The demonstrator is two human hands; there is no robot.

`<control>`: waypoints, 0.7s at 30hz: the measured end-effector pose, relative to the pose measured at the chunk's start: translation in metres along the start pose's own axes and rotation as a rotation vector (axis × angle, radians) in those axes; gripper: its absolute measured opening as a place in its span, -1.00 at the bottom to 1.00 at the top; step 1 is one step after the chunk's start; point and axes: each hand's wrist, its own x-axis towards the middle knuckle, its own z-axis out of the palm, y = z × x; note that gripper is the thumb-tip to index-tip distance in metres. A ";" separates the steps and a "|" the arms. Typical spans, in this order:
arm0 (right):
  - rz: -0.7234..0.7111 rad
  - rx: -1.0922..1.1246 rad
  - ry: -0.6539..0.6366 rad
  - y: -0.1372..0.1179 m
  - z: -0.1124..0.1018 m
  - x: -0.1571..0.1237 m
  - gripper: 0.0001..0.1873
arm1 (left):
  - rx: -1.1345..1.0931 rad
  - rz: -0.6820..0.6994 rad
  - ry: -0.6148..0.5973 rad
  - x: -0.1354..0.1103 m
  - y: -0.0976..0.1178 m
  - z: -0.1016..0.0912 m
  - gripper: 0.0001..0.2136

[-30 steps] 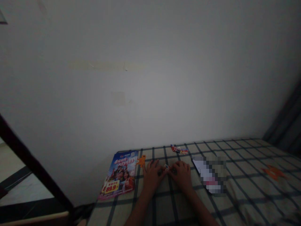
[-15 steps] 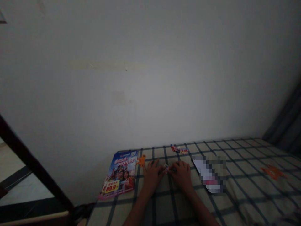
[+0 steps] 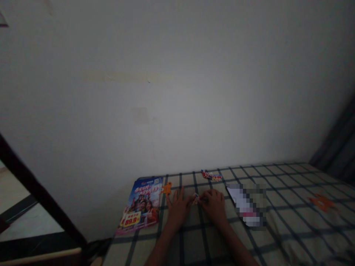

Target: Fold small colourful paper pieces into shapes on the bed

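Between my two hands, just above the checked cloth [image 3: 191, 244], is a small folded piece of printed paper [image 3: 195, 199]. My left hand [image 3: 179, 207] pinches its left side with thumb and forefinger, the other fingers spread outward. On the opposite side my right hand [image 3: 214, 203] grips the paper, its fingers curled in. Left of my left hand lies a stack of printed flyers [image 3: 144, 203] with a blue and pink cover. Beyond my hands rests another folded printed paper piece [image 3: 211, 175].
A dark-edged flat object [image 3: 245, 207], partly blurred out, lies right of my right hand. Orange shapes [image 3: 166, 188] mark the cloth beside the flyers and at far right. A pale wall [image 3: 194, 92] rises behind the bed; a dark post [image 3: 41, 192] slants at left.
The fingers of my left hand have spread and shifted slightly left, while thumb and forefinger stay on the paper. My right hand is nearly unchanged.
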 end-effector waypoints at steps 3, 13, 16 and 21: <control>0.000 0.012 -0.009 0.001 0.001 0.000 -0.83 | -0.003 0.017 -0.027 -0.001 -0.006 0.003 -0.66; -0.021 -0.012 0.014 0.003 0.002 -0.001 -0.81 | 0.009 0.046 -0.050 -0.003 -0.011 0.001 -0.61; -0.023 -0.018 0.017 0.004 0.003 -0.001 -0.78 | 0.011 0.051 -0.035 -0.005 -0.010 -0.001 -0.61; -0.027 -0.002 0.013 0.004 0.003 -0.001 -0.76 | -0.046 -0.005 0.055 -0.005 -0.002 -0.004 -0.68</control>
